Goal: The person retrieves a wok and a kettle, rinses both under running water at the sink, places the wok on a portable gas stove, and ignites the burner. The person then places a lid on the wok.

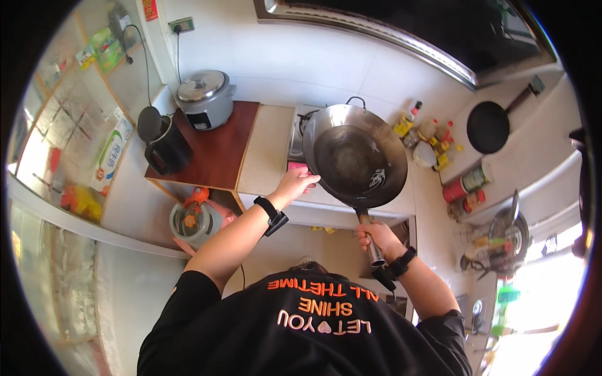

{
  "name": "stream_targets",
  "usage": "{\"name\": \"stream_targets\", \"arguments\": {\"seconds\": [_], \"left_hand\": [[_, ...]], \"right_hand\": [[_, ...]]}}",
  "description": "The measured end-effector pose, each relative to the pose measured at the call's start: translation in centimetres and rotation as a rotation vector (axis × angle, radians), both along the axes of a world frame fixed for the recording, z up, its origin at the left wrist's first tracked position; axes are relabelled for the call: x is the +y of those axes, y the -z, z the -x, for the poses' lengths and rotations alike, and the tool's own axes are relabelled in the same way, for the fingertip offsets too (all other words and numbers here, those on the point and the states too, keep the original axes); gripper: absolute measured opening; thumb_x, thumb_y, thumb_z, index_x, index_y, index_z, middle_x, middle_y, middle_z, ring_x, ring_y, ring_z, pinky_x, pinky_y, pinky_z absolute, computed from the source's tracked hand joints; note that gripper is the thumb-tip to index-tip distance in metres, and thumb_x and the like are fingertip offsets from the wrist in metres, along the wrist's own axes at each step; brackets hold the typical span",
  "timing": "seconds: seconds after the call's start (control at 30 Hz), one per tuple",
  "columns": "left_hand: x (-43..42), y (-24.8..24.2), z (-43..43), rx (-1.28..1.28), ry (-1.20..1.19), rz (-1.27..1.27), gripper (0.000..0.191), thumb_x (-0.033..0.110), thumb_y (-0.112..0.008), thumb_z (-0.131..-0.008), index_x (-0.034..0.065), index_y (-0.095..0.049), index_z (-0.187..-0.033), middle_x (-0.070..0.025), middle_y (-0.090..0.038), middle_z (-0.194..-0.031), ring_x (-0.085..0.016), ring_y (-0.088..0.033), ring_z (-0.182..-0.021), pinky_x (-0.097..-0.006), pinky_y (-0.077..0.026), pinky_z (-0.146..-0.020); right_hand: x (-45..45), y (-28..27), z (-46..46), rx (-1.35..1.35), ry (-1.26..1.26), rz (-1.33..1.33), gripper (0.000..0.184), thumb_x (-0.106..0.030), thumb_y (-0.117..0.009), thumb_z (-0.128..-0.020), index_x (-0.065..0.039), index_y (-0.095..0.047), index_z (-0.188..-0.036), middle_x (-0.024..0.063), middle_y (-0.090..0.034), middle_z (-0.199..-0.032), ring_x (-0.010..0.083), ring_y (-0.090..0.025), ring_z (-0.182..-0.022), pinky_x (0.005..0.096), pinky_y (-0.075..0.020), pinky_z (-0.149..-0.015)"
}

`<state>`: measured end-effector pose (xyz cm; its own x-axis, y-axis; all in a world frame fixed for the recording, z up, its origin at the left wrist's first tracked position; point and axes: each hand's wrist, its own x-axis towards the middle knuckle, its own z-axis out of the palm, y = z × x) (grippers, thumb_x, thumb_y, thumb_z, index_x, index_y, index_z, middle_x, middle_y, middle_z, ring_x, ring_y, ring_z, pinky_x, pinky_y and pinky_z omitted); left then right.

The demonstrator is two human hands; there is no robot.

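Note:
My right hand (pixel 380 236) is wrapped around the long handle (pixel 375 251) of a metal wok (pixel 350 152). The wok's inside is dark and worn, with a shiny wet-looking patch near the handle side. It is over the right part of a gas stove (pixel 297 136), most of which it hides. At the wok's left rim is my left hand (pixel 298 183), thumb and fingers bent inward. Whether those fingers grip the rim or something behind it cannot be made out. A pink patch (pixel 297 165) shows just past them at the stove's front.
A rice cooker (pixel 204 101) and an open-lidded black electric kettle (pixel 169 145) are at the left. Below the wooden board (pixel 221 157) stands a gas cylinder (pixel 193 221). Seasoning bottles (pixel 428 134) cluster right of the wok; a small frying pan (pixel 488 127) hangs beyond. A range hood (pixel 414 37) juts overhead.

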<state>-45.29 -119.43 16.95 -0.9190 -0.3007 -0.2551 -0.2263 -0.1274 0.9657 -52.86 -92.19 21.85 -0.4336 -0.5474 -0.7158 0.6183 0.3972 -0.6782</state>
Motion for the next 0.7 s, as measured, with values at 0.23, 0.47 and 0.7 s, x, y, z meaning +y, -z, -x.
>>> {"name": "stream_targets", "arguments": {"seconds": [0.23, 0.47, 0.7], "left_hand": [[-7.4, 2.3, 6.1, 0.058, -0.142, 0.003, 0.031, 0.028, -0.063, -0.085, 0.0038, -0.061, -0.103, -0.0058, -0.065, -0.098, -0.018, -0.062, -0.09, -0.0316, -0.048, -0.075], [-12.9, 1.9, 9.6, 0.002, -0.145, -0.098, 0.025, 0.03, -0.063, -0.086, 0.008, -0.06, -0.097, -0.0037, -0.062, -0.099, -0.016, -0.061, -0.09, -0.03, -0.047, -0.077], [-17.1, 2.8, 11.8, -0.082, -0.052, -0.114, 0.021, 0.03, -0.064, -0.085, 0.0099, -0.059, -0.089, -0.0033, -0.061, -0.095, -0.017, -0.061, -0.09, -0.0292, -0.047, -0.074]], "right_hand": [[-8.2, 0.5, 7.4, 0.016, -0.116, -0.017, 0.021, -0.013, -0.059, -0.086, -0.006, -0.048, -0.07, 0.0014, -0.049, -0.06, 0.0108, -0.047, -0.046, 0.0279, -0.0445, -0.046], [-14.4, 1.7, 11.2, -0.003, -0.109, -0.086, 0.018, -0.013, -0.06, -0.086, -0.007, -0.048, -0.075, -0.0001, -0.049, -0.061, 0.0086, -0.045, -0.045, 0.0262, -0.0429, -0.043], [-17.7, 2.2, 12.4, -0.029, -0.025, -0.122, 0.017, -0.012, -0.062, -0.085, -0.008, -0.047, -0.077, 0.0001, -0.049, -0.062, 0.008, -0.045, -0.044, 0.0251, -0.0414, -0.042]]}}
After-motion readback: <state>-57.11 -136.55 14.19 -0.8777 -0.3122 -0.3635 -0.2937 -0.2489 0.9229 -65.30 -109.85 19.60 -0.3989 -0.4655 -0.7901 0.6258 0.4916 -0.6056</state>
